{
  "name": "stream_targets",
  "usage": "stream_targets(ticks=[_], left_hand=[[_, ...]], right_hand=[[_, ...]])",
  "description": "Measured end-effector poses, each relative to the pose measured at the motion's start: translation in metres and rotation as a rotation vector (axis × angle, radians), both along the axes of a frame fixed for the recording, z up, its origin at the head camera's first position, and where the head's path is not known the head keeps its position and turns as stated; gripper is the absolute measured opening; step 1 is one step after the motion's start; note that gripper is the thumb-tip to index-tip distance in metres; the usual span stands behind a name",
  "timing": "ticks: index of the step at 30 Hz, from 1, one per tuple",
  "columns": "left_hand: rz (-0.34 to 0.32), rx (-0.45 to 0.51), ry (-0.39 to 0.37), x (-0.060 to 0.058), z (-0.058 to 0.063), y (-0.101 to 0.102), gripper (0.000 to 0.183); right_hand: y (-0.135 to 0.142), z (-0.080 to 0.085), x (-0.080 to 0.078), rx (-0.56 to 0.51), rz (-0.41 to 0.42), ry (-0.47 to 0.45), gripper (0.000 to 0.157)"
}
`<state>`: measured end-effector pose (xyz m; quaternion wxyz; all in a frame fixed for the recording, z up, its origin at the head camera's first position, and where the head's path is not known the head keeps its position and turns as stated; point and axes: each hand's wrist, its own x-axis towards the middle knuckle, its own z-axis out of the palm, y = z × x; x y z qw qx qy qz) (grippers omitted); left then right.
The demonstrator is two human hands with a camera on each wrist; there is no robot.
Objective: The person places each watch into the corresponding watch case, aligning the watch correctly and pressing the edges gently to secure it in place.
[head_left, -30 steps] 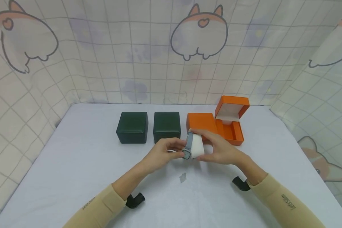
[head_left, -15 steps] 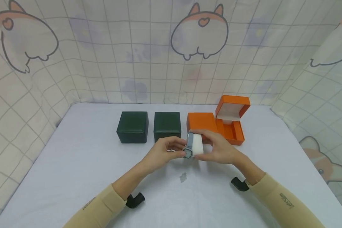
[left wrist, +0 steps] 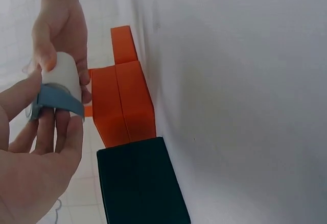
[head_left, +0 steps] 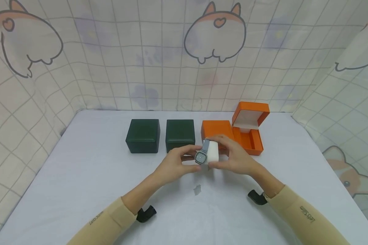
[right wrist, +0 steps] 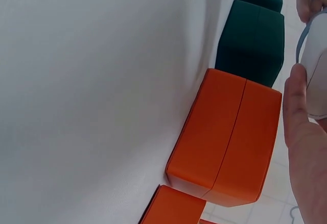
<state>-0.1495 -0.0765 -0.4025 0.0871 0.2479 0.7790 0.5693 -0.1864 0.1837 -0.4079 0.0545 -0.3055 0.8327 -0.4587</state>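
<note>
A wristwatch [head_left: 200,157] with a squarish face and a blue-grey strap is partly round a white watch pillow [head_left: 213,151]. My left hand [head_left: 175,163] holds the watch from the left. In the left wrist view its thumb and fingers are about the strap [left wrist: 60,99]. My right hand [head_left: 237,157] grips the pillow by its ends, thumb at the near end and fingers at the far one. Both hands are in front of a closed orange box [head_left: 216,128], partly covering it in the head view. Beside that box stands an open orange box [head_left: 255,141], its lid tipped back.
Two closed dark green boxes [head_left: 143,135] [head_left: 180,131] stand left of the orange ones, in the same row. A small grey patch [head_left: 197,190] lies on the white tabletop [head_left: 92,177]. Behind hangs a checked curtain [head_left: 159,75] with cartoon animals.
The watch and pillow have shifted slightly away from me. The watch face has turned more into view, and the left thumb has moved off it. The boxes stay put.
</note>
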Motion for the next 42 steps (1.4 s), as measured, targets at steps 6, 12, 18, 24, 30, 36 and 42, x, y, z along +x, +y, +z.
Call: stream_targets(ticks=[6, 12, 18, 24, 30, 36, 42], left_hand=[[0.05, -0.028, 0.053, -0.001, -0.001, 0.005, 0.064], [0.083, -0.049, 0.139, 0.0, 0.002, 0.01, 0.063], [0.134, -0.058, 0.198, -0.002, -0.001, 0.013, 0.06], [0.165, -0.071, 0.244, -0.003, -0.003, 0.015, 0.058], [0.166, -0.05, 0.29, -0.004, -0.001, 0.015, 0.056], [0.168, -0.053, 0.304, -0.004, 0.003, 0.013, 0.054], [0.18, -0.048, 0.317, -0.005, 0.001, 0.013, 0.054]], right_hand=[[-0.002, 0.001, 0.0, -0.003, -0.053, -0.03, 0.072], [-0.003, 0.001, 0.0, -0.013, -0.056, -0.044, 0.07], [-0.006, 0.001, -0.001, -0.025, -0.069, -0.054, 0.07], [-0.008, 0.003, 0.0, -0.054, -0.076, -0.077, 0.068], [-0.008, 0.006, 0.001, -0.068, -0.039, -0.096, 0.07], [-0.004, 0.008, -0.001, -0.07, 0.04, -0.092, 0.073], [-0.003, 0.006, -0.002, -0.029, -0.007, -0.079, 0.071]])
